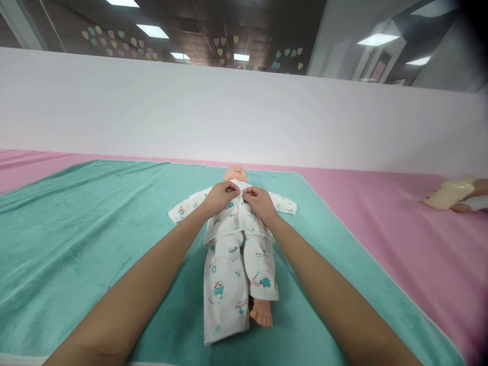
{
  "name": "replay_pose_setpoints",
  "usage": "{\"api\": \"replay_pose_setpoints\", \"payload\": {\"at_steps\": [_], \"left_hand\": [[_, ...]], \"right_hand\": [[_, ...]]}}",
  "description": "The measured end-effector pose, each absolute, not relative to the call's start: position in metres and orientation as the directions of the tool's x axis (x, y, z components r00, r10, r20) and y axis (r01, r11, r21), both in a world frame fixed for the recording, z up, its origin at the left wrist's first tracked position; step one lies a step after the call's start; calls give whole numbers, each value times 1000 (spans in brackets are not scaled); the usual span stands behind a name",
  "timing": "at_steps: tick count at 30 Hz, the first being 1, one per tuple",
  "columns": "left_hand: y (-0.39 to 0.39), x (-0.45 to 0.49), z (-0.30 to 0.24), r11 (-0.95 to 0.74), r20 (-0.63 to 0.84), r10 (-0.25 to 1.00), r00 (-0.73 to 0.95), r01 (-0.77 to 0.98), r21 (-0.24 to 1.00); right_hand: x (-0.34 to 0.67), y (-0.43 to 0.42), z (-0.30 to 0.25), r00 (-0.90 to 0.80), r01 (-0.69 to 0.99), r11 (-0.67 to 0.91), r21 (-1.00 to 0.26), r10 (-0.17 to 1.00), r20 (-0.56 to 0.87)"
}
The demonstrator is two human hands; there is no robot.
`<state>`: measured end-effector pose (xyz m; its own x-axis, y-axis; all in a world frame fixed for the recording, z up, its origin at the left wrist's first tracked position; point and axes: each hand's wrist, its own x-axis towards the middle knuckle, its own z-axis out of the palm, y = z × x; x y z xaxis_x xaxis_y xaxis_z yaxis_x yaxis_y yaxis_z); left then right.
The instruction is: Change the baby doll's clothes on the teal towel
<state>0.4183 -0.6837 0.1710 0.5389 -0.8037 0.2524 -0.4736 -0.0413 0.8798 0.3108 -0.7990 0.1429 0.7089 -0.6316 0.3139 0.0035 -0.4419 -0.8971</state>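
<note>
A baby doll point(235, 174) lies on its back on a teal blanket point(91, 229), head away from me. It wears a white printed shirt point(232, 218) and matching trousers point(232, 277); one bare foot point(262, 312) sticks out. My left hand point(221, 195) and my right hand point(258, 201) meet on the doll's upper chest. Each is closed, pinching an edge of the shirt front near the collar.
The blanket covers a pink surface point(412, 239) that runs to a white partition wall point(244, 117). At the far right lie a pale cream object point(450, 193) and part of another doll. Ceiling lights and paper hearts show above the wall.
</note>
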Motion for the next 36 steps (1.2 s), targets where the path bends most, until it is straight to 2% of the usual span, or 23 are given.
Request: {"api": "replay_pose_setpoints", "payload": {"at_steps": [6, 12, 16, 21, 24, 27, 30, 33, 36], "left_hand": [[-684, 425, 167, 24, 305, -796, 522, -477, 879], [-682, 430, 167, 84, 257, -829, 497, -343, 936], [-682, 429, 164, 107, 275, -829, 488, -345, 933], [-678, 420, 152, 137, 346, -740, 577, -375, 917], [-668, 409, 144, 104, 410, -669, 619, -469, 877], [-656, 399, 137, 133, 516, -671, 532, -599, 790], [-650, 395, 132, 186, 581, -681, 445, -663, 725], [-649, 394, 131, 185, 595, -688, 416, -692, 698], [-649, 394, 132, 175, 592, -698, 402, -706, 686]], "right_hand": [[311, -800, 143, 706, 8, -473, -881, -622, 340], [311, -797, 145, 689, -16, -511, -859, -629, 361], [306, -790, 149, 713, -19, -590, -807, -574, 403], [289, -778, 145, 730, 27, -626, -780, -520, 443], [278, -771, 141, 754, 71, -665, -744, -452, 476], [272, -765, 138, 774, 51, -762, -645, -378, 508], [271, -757, 137, 728, -36, -858, -513, -374, 575], [272, -748, 136, 653, -152, -906, -396, -393, 648], [271, -741, 138, 660, -233, -933, -274, -359, 659]]}}
